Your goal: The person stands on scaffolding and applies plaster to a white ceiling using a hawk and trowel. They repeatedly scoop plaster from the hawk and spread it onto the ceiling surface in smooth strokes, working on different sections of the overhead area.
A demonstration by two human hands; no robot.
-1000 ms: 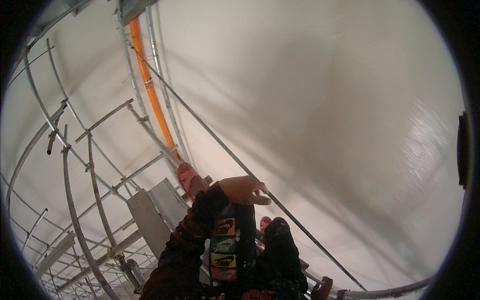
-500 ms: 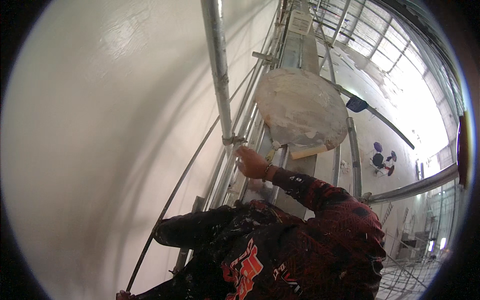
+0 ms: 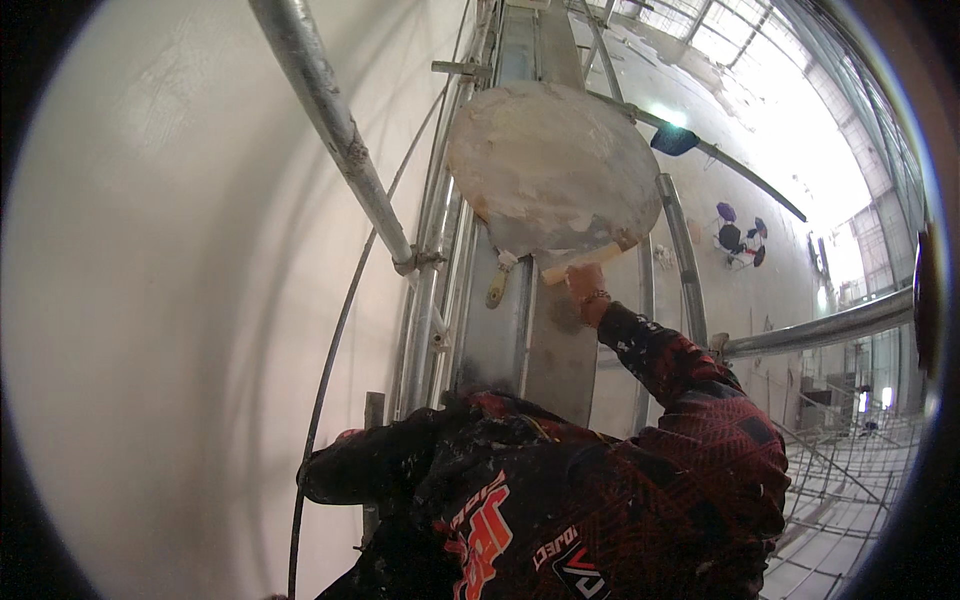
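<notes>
My right hand (image 3: 584,283), at the end of a dark red and black sleeve, has its fingers closed on the beige edge of a wide scraper (image 3: 606,256). This scraper rests on the near rim of a large round plaster-smeared surface (image 3: 550,160); whether that is a board or a tub, I cannot tell. Left of my right hand, a small putty knife (image 3: 498,284) with a greenish handle leans at the same rim. Of my left hand (image 3: 274,597) only a sliver shows at the lower edge, near a thin dark rod (image 3: 322,400); its fingers are hidden.
Metal scaffold tubes (image 3: 335,125) rise on the left beside a pale wall (image 3: 130,300). Narrow metal planks (image 3: 497,340) run ahead under the round surface. On the right, a curved rail (image 3: 820,328) and a dark pole (image 3: 750,175) stand above a floor far below, with parasols (image 3: 740,235).
My right hand has left the scaffold joint and moved right to the scraper's beige edge. The view has shifted, and my left hand has nearly gone out of it.
</notes>
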